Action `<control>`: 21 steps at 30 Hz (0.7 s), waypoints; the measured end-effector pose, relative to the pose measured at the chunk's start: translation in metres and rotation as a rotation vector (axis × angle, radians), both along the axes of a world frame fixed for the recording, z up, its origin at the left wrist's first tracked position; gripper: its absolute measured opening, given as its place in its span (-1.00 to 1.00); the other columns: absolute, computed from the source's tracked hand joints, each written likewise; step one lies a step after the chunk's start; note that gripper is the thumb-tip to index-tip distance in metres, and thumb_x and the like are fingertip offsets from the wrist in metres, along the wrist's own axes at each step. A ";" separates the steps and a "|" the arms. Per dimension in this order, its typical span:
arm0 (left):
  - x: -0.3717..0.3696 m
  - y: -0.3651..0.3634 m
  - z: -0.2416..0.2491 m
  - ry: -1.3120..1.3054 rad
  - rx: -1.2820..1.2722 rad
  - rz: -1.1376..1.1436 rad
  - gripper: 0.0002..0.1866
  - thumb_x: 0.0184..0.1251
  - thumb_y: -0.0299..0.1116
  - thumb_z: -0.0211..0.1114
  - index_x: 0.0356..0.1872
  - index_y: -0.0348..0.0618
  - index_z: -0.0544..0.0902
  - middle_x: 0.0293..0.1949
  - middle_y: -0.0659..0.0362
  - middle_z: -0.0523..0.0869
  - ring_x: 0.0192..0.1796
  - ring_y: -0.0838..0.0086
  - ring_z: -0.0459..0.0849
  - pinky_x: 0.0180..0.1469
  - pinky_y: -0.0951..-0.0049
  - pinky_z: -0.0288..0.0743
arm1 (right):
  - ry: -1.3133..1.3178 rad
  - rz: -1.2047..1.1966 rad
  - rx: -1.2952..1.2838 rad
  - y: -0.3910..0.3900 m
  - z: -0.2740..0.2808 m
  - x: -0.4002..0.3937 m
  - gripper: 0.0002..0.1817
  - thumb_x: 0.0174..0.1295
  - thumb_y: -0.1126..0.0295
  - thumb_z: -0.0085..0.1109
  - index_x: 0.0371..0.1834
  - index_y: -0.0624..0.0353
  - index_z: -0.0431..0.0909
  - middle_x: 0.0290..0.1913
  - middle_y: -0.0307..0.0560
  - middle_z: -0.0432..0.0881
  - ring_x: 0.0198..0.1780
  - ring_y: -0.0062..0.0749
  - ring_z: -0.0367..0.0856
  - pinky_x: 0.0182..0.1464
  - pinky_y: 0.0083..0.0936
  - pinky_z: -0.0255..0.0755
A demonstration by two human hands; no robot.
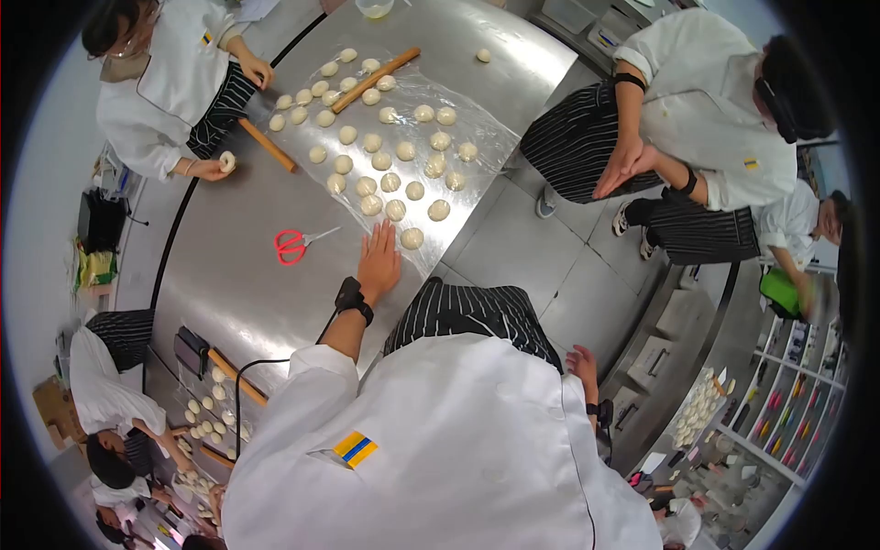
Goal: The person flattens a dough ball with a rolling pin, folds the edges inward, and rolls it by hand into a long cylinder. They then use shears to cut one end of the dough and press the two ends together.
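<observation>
Light is bright overall. Glare whitens patches of the counter, and the plastic sheet on it glints. Lens distortion bows the counter's edge; beyond, black vignetting rounds the corners.

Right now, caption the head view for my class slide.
Left hand on the steel table, near dough balls and red-handled scissors; right hand off the table.

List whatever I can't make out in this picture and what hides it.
All in the head view:
Palm of the left hand: hidden by its own back.
Arm above the right hand: mostly hidden by the white jacket.
Bowl: cut off by the top edge.
Green item: too small to identify.
</observation>
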State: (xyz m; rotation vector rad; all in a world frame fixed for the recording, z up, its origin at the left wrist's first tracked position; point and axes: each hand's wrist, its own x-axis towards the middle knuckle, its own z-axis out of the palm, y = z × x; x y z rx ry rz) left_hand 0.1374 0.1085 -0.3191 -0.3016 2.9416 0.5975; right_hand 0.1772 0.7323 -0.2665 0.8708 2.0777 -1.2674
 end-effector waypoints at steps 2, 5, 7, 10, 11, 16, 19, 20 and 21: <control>-0.008 -0.012 0.000 0.030 -0.016 -0.044 -0.25 0.65 -0.22 0.09 0.75 -0.31 0.19 0.81 -0.06 0.13 0.83 0.02 0.04 0.78 -0.22 -0.11 | 0.235 0.387 0.052 -0.052 0.013 -0.083 -0.53 0.64 0.21 0.22 0.47 0.24 0.61 0.05 -0.10 0.85 0.04 -0.38 0.78 0.10 -0.38 0.61; -0.006 -0.006 0.007 -0.003 -0.012 -0.023 -0.25 0.65 -0.21 0.10 0.74 -0.33 0.20 0.80 -0.06 0.14 0.83 0.02 0.05 0.78 -0.23 -0.09 | 0.426 0.511 -0.153 -0.188 0.078 -0.198 -0.55 0.71 0.23 0.14 0.49 0.25 0.62 0.32 0.01 0.79 0.25 -0.40 0.73 0.30 -0.46 0.55; -0.010 -0.004 0.007 -0.017 -0.018 -0.021 -0.25 0.65 -0.22 0.09 0.74 -0.33 0.20 0.80 -0.07 0.14 0.83 0.02 0.06 0.78 -0.22 -0.08 | 0.572 0.703 -0.104 -0.275 0.103 -0.268 -0.54 0.69 0.31 0.11 0.51 0.33 0.58 0.42 0.13 0.73 0.44 -0.18 0.68 0.52 -0.34 0.43; -0.006 -0.001 0.015 -0.051 -0.021 0.007 -0.27 0.65 -0.26 0.08 0.74 -0.33 0.20 0.80 -0.06 0.15 0.83 0.03 0.07 0.77 -0.20 -0.05 | 0.836 0.998 -0.155 -0.374 0.060 -0.369 -0.45 0.71 0.23 0.01 0.62 0.29 0.45 0.70 0.25 0.37 0.76 0.11 0.24 0.73 -0.17 0.13; -0.009 0.000 0.020 -0.064 -0.019 0.025 -0.28 0.66 -0.29 0.07 0.74 -0.32 0.20 0.80 -0.05 0.15 0.82 0.04 0.07 0.77 -0.18 -0.03 | 0.828 1.060 -0.174 -0.409 0.050 -0.401 -0.42 0.72 0.19 -0.02 0.66 0.28 0.40 0.74 0.25 0.31 0.79 0.10 0.18 0.76 -0.16 0.08; -0.013 0.011 0.051 -0.161 0.077 0.116 -0.30 0.59 -0.41 0.12 0.72 -0.29 0.27 0.78 -0.03 0.21 0.80 0.02 0.15 0.75 -0.14 0.07 | 0.924 1.453 -0.140 -0.538 -0.007 -0.518 -0.31 0.75 0.07 -0.17 0.78 0.25 0.18 0.81 0.18 0.15 0.84 0.11 -0.01 0.81 -0.08 -0.07; -0.027 0.017 0.058 -0.146 0.075 0.187 -0.29 0.53 -0.48 0.16 0.69 -0.29 0.31 0.76 -0.03 0.25 0.79 0.00 0.19 0.72 -0.12 0.17 | 0.874 1.604 -0.034 -0.574 -0.015 -0.549 -0.27 0.76 0.00 -0.26 0.81 0.22 0.11 0.83 0.11 0.11 0.84 0.09 -0.03 0.81 0.01 -0.08; -0.030 0.020 0.060 -0.159 0.107 0.236 -0.29 0.53 -0.49 0.16 0.69 -0.29 0.31 0.76 -0.04 0.26 0.79 -0.01 0.19 0.72 -0.12 0.18 | 0.845 1.655 0.027 -0.581 -0.025 -0.558 -0.26 0.77 -0.05 -0.33 0.83 0.16 0.08 0.86 0.04 0.07 0.85 0.05 -0.06 0.82 0.07 -0.13; -0.030 0.024 0.063 -0.177 0.141 0.279 -0.29 0.53 -0.51 0.16 0.70 -0.30 0.30 0.76 -0.04 0.26 0.79 -0.02 0.18 0.72 -0.11 0.19 | 0.843 1.662 0.010 -0.584 -0.036 -0.562 -0.26 0.77 -0.05 -0.33 0.83 0.16 0.08 0.86 0.04 0.07 0.85 0.05 -0.06 0.82 0.07 -0.13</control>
